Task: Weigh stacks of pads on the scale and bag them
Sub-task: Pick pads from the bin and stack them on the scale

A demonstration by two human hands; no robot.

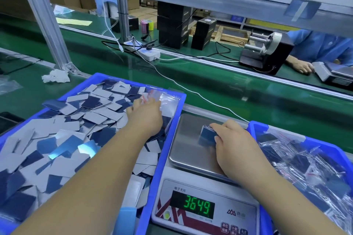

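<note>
A person's right hand [232, 145] grips a stack [208, 134] near the scale [188, 149] pan's far edge, reading 36.49, while the left hand [146, 114] pinches a bag [162, 99] at the left bin's [168, 139] far-right corner; weighing appears done, bagging likely next.

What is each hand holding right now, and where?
Right hand grips the blue pad stack by its right end; left hand pinches clear plastic bags' near edge.

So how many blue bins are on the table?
2. One blue bin left of the scale holds loose pads; the other blue bin on its right holds bagged pads. Others may be hidden outside the view.
</note>
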